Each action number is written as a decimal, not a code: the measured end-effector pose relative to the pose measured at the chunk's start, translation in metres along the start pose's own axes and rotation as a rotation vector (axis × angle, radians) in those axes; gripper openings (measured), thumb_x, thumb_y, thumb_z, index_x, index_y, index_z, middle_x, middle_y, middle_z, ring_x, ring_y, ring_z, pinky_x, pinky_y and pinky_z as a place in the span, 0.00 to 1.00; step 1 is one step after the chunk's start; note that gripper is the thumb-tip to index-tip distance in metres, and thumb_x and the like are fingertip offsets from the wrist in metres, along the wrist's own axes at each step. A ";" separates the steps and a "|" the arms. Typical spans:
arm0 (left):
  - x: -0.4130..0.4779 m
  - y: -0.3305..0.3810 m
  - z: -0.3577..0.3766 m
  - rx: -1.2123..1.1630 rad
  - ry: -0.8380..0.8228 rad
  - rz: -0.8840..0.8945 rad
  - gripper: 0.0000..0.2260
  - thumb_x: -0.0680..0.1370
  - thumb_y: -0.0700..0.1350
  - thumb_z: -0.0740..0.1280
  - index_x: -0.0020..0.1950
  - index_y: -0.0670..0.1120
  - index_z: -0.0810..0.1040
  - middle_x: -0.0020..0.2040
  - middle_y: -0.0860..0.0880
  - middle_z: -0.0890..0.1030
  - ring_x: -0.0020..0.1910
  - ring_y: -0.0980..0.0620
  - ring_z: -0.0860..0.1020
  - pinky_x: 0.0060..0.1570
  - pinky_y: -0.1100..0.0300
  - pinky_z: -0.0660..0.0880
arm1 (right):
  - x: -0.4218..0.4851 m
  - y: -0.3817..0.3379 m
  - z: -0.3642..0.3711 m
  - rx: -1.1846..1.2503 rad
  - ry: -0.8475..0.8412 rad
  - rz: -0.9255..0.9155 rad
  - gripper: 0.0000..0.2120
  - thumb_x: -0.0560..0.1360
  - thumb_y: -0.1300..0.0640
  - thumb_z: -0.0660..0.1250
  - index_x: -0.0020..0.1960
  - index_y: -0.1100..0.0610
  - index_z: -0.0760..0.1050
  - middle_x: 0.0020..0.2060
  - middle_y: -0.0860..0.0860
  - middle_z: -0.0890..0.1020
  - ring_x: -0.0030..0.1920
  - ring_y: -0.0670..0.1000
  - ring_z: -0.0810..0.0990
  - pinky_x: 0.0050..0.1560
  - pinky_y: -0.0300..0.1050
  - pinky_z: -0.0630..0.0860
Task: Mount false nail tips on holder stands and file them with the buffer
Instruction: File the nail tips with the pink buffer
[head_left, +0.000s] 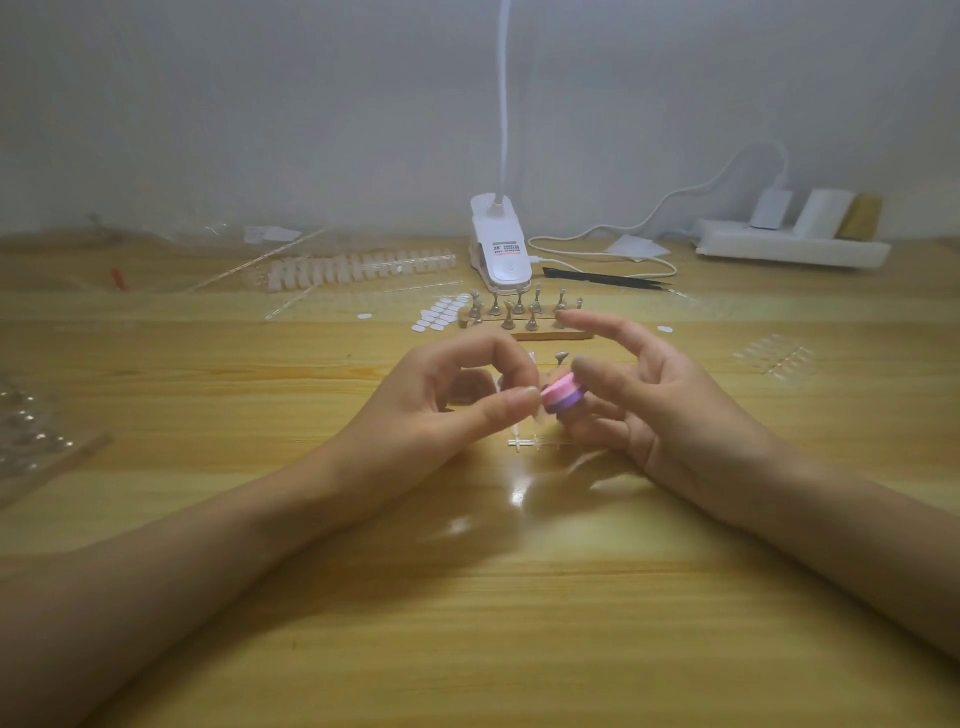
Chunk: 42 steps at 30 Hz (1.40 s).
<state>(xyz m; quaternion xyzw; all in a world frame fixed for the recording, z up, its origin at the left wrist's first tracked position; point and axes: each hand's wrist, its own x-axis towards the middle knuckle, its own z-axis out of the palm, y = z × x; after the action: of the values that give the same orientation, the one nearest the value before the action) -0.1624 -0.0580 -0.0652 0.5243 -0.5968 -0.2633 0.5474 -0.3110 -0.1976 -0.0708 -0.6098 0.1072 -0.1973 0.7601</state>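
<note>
Both forearms angle inward, left grip pinching thumb to forefinger, right grip curled with forefinger outstretched.

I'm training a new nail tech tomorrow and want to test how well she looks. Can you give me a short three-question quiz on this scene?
1. Multiple choice: what colours is the buffer? A pink and purple; B green and yellow; C black and white.
2. True or false: the black tweezers lie to the right of the white clip lamp.
3. Fill in: the buffer is held in the person's ___ hand.

Key: 1 A. 2 True. 3 Right: the right hand holds it, thumb on top.
</note>
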 end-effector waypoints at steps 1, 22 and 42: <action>0.000 0.000 0.000 0.003 0.007 0.001 0.03 0.76 0.43 0.67 0.43 0.46 0.75 0.41 0.55 0.77 0.37 0.46 0.72 0.40 0.66 0.69 | 0.000 -0.001 0.001 -0.006 -0.012 0.004 0.32 0.69 0.58 0.73 0.72 0.54 0.68 0.40 0.58 0.86 0.38 0.52 0.85 0.36 0.40 0.81; 0.000 0.000 0.000 0.007 0.074 0.008 0.04 0.76 0.43 0.68 0.43 0.45 0.76 0.41 0.51 0.78 0.38 0.39 0.74 0.39 0.60 0.70 | -0.006 0.000 0.007 -0.156 -0.155 -0.028 0.35 0.71 0.60 0.74 0.74 0.49 0.65 0.44 0.58 0.85 0.44 0.56 0.86 0.43 0.46 0.83; -0.001 -0.002 0.001 0.161 0.120 -0.003 0.05 0.75 0.45 0.69 0.42 0.46 0.76 0.41 0.52 0.78 0.38 0.50 0.75 0.41 0.63 0.70 | -0.002 -0.001 0.001 -0.090 0.151 -0.133 0.35 0.67 0.56 0.73 0.73 0.53 0.66 0.42 0.57 0.87 0.42 0.54 0.87 0.39 0.42 0.82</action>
<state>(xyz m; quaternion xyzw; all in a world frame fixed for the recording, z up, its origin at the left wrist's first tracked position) -0.1626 -0.0574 -0.0676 0.5824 -0.5813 -0.1836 0.5378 -0.3126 -0.1956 -0.0698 -0.6325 0.1322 -0.2878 0.7069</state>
